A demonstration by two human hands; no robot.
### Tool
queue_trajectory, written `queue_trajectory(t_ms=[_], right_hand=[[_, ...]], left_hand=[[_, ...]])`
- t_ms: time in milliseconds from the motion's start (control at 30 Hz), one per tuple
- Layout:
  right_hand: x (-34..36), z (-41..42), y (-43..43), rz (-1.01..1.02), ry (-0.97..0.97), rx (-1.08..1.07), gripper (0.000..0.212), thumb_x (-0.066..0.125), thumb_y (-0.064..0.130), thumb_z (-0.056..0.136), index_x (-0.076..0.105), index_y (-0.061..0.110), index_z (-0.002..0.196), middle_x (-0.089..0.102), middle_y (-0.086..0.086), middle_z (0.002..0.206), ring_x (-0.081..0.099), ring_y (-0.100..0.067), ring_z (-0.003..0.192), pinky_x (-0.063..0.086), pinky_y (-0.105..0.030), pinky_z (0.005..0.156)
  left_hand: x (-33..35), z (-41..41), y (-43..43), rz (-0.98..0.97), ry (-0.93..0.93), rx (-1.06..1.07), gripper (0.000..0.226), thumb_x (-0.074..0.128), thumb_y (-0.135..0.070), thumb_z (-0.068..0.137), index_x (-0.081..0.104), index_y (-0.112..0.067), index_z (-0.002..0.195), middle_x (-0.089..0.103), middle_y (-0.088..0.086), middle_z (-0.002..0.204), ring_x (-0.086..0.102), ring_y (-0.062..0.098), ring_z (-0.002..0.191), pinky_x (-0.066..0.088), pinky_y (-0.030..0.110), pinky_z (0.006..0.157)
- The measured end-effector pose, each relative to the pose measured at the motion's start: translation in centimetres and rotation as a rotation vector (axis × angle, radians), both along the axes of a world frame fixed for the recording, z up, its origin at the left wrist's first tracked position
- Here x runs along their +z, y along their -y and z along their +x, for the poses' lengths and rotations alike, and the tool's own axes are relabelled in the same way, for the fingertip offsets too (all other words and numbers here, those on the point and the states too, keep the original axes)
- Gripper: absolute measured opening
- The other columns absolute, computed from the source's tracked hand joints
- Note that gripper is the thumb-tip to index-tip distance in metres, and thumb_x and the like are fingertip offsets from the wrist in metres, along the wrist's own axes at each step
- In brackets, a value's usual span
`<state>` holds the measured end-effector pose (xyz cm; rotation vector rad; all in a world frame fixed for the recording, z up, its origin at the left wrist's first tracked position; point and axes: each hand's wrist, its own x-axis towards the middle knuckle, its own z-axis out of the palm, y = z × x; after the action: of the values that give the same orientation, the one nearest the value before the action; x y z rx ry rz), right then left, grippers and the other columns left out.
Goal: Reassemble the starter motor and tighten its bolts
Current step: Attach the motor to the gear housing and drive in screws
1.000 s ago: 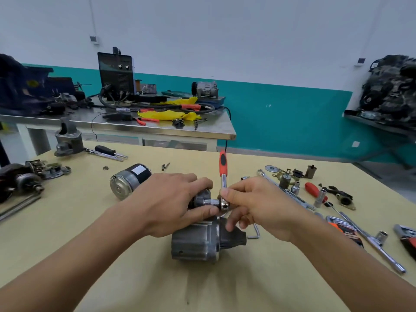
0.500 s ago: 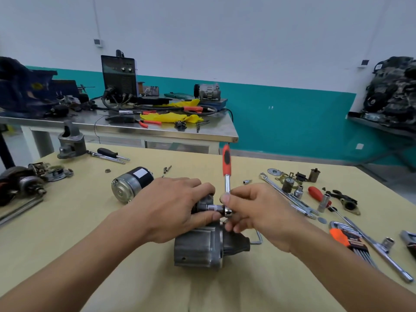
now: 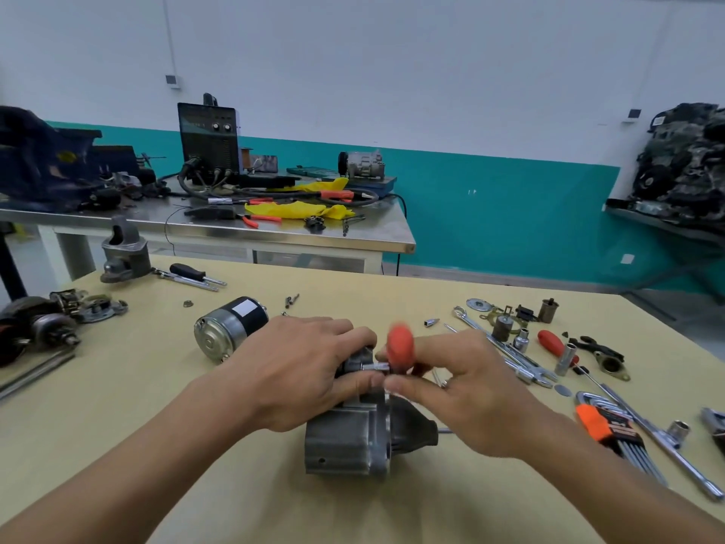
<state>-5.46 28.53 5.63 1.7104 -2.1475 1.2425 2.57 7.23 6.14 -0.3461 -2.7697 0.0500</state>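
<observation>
From the head view, the orange handle of the ratchet (image 3: 400,347) stood upright and pointed away half a second ago. Now it is a blurred orange patch swung over toward the person, so a turn is probably under way on a bolt high on the starter motor (image 3: 349,441). I judge the tightening to be in progress, not finished.

The left hand (image 3: 302,371) is clamped over the motor's dark upper cylinder and steadies it. The right hand (image 3: 467,390) has its fingers curled, pinching the ratchet's head, where a short bright steel socket (image 3: 374,367) runs sideways into the motor.

The motor lies mid-surface (image 3: 392,296), toward the near edge. It is dull grey cast metal with a blocky body and a tapered dark nose. The surface is pale yellow and matte. Behind the left hand lies a smooth black-and-silver cylinder (image 3: 231,331).
</observation>
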Motion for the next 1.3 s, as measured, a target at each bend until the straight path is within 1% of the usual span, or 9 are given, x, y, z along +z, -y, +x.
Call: queue_trajectory(t_ms=[67, 167, 233, 467, 600, 700, 933, 1133, 1300], right_hand=[[-0.4, 0.0, 0.1, -0.018, -0.091, -0.016, 0.011, 0.071, 0.015, 0.090, 0.076, 0.024, 0.097, 0.076, 0.007, 0.093, 0.071, -0.011, 0.088, 0.056, -0.022, 0.079], [0.2, 0.9, 1.8, 0.011, 0.538, -0.173, 0.017, 0.063, 0.029, 0.096, 0.074, 0.022, 0.085, 0.075, 0.000, 0.079, 0.071, -0.009, 0.068, 0.052, -0.024, 0.061], [0.1, 0.5, 2.0, 0.123, 0.600, -0.253, 0.029, 0.060, 0.037, 0.097, 0.073, 0.016, 0.082, 0.071, -0.007, 0.070, 0.065, -0.011, 0.056, 0.046, -0.031, 0.054], [-1.1, -0.7, 0.3, -0.078, -0.155, 0.004, 0.017, 0.073, 0.018, 0.088, 0.075, 0.024, 0.104, 0.075, 0.009, 0.097, 0.070, -0.011, 0.088, 0.057, -0.031, 0.079], [-0.1, -0.3, 2.1, -0.016, 0.607, -0.231, 0.017, 0.065, 0.034, 0.094, 0.075, 0.022, 0.087, 0.074, -0.004, 0.074, 0.069, -0.017, 0.060, 0.054, -0.033, 0.056], [0.5, -0.4, 2.0, 0.120, 0.815, -0.282, 0.034, 0.064, 0.041, 0.093, 0.074, 0.012, 0.080, 0.068, -0.005, 0.065, 0.062, -0.017, 0.050, 0.045, -0.026, 0.047], [-0.5, -1.4, 0.2, -0.014, -0.114, 0.003, 0.012, 0.070, 0.031, 0.091, 0.076, 0.022, 0.096, 0.072, 0.005, 0.081, 0.067, -0.017, 0.074, 0.055, -0.039, 0.070], [0.0, -0.5, 1.9, 0.013, 0.869, -0.159, 0.033, 0.067, 0.053, 0.070, 0.078, 0.025, 0.082, 0.071, -0.008, 0.071, 0.065, -0.018, 0.054, 0.050, -0.027, 0.048], [-0.4, -1.4, 0.4, -0.059, 0.043, -0.039, 0.014, 0.069, 0.034, 0.091, 0.076, 0.023, 0.095, 0.071, 0.003, 0.077, 0.067, -0.016, 0.068, 0.057, -0.038, 0.065]], left_hand=[[0.0, 0.0, 0.0, 0.002, 0.003, 0.011, 0.062, 0.002, -0.079, 0.088, 0.039, -0.044, 0.122, 0.056, -0.016, 0.103, 0.056, 0.009, 0.096, 0.049, 0.037, 0.080], [0.0, -0.1, 0.0, 0.001, -0.015, 0.022, 0.069, -0.002, -0.082, 0.084, 0.039, -0.044, 0.124, 0.057, -0.017, 0.105, 0.056, 0.008, 0.096, 0.049, 0.036, 0.079], [0.0, -0.1, -0.1, -0.004, -0.013, 0.012, 0.069, 0.000, -0.083, 0.084, 0.040, -0.045, 0.124, 0.058, -0.017, 0.105, 0.056, 0.007, 0.096, 0.049, 0.035, 0.078], [0.0, -0.8, -0.1, -0.041, -0.003, 0.028, 0.064, 0.001, -0.078, 0.086, 0.040, -0.041, 0.122, 0.057, -0.014, 0.104, 0.057, 0.011, 0.094, 0.048, 0.035, 0.078], [0.4, -1.5, -0.2, -0.073, -0.004, 0.029, 0.069, 0.001, -0.078, 0.086, 0.042, -0.039, 0.126, 0.058, -0.013, 0.107, 0.058, 0.011, 0.097, 0.051, 0.037, 0.080], [0.3, -1.4, -0.3, -0.081, -0.021, 0.007, 0.071, 0.005, -0.083, 0.085, 0.043, -0.040, 0.127, 0.058, -0.014, 0.105, 0.056, 0.010, 0.096, 0.050, 0.037, 0.078], [0.4, -1.4, -0.4, -0.056, -0.017, -0.017, 0.058, 0.007, -0.076, 0.092, 0.044, -0.039, 0.117, 0.055, -0.013, 0.096, 0.053, 0.010, 0.086, 0.048, 0.035, 0.073], [0.3, -1.4, -0.5, -0.068, -0.023, 0.010, 0.070, 0.001, -0.081, 0.084, 0.044, -0.039, 0.120, 0.057, -0.014, 0.100, 0.055, 0.010, 0.092, 0.049, 0.036, 0.075], [0.2, -1.5, -0.6, -0.068, -0.014, 0.001, 0.065, 0.003, -0.078, 0.089, 0.045, -0.037, 0.116, 0.057, -0.013, 0.099, 0.055, 0.010, 0.090, 0.049, 0.037, 0.076]])
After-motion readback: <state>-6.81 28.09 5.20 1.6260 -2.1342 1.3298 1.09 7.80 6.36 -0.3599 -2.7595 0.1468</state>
